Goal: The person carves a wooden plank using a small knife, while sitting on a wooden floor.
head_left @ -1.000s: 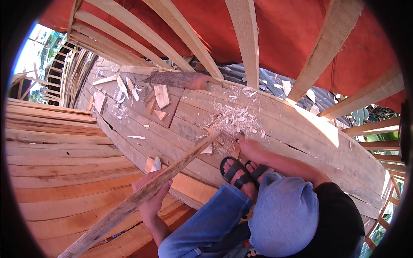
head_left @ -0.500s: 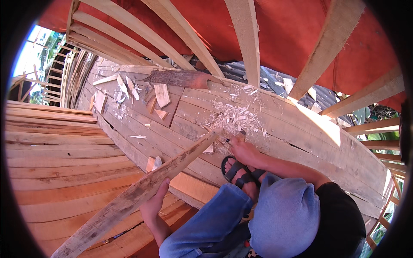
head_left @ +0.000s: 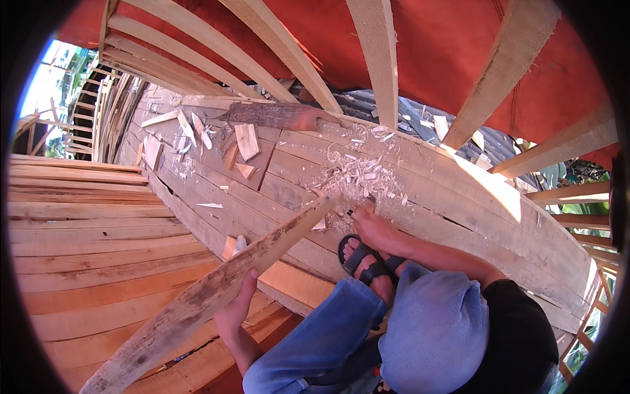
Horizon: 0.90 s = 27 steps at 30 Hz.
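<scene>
A long wooden plank (head_left: 216, 289) slants from the lower left up to the middle, its narrow far end over the floor boards. My left hand (head_left: 235, 308) grips it from the right side, the thumb along its edge and the fingers hidden beneath. Just right of the plank's far end is my right hand (head_left: 373, 226), its fingers closed. A small dark piece shows at those fingers, most of it hidden, so its kind is unclear. Pale wood shavings (head_left: 357, 176) lie heaped just beyond this hand. My sandalled foot (head_left: 361, 262) rests close below it.
Curved wooden ribs (head_left: 376, 59) rise along the far side before a red sheet (head_left: 433, 52). A bark-covered log piece (head_left: 275, 117) and wood offcuts (head_left: 247, 142) lie on the boarded floor (head_left: 459, 197). Planks (head_left: 98, 243) line the left side.
My right hand has shifted very slightly, and the plank's far end has moved a little to the right. My left hand keeps its grip.
</scene>
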Available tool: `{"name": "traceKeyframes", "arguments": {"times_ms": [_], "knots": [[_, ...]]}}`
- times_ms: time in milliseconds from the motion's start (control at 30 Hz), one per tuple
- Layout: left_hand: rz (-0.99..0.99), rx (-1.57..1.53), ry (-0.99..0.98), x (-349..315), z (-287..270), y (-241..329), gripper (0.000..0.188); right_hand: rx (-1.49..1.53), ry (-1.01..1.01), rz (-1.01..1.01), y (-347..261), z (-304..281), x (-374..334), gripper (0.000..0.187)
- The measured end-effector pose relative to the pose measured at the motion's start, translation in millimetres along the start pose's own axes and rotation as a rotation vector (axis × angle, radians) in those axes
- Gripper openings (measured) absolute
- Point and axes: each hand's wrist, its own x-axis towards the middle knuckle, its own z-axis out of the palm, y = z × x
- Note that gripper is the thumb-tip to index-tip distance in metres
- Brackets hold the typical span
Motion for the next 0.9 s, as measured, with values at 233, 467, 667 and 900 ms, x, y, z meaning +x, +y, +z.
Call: {"name": "traceKeyframes", "arguments": {"times_ms": [233, 467, 667, 900], "knots": [[0.054, -0.072, -0.003, 5, 1, -6, 0.039, -0.062, -0.041, 0.014, 9, 11, 3, 0.028], [0.048, 0.015, 0.003, 2, 2, -3, 0.042, -0.061, 0.132, -0.181, 12, 15, 14, 0.027], [0.008, 0.006, 0.026, 1, 3, 1, 0.042, -0.094, 0.022, -0.068, 27, 20, 16, 0.025], [-0.009, 0.061, -0.045, 0, 0, 2, 0.044, -0.044, -0.044, 0.037, 29, 9, 17, 0.023]]}}
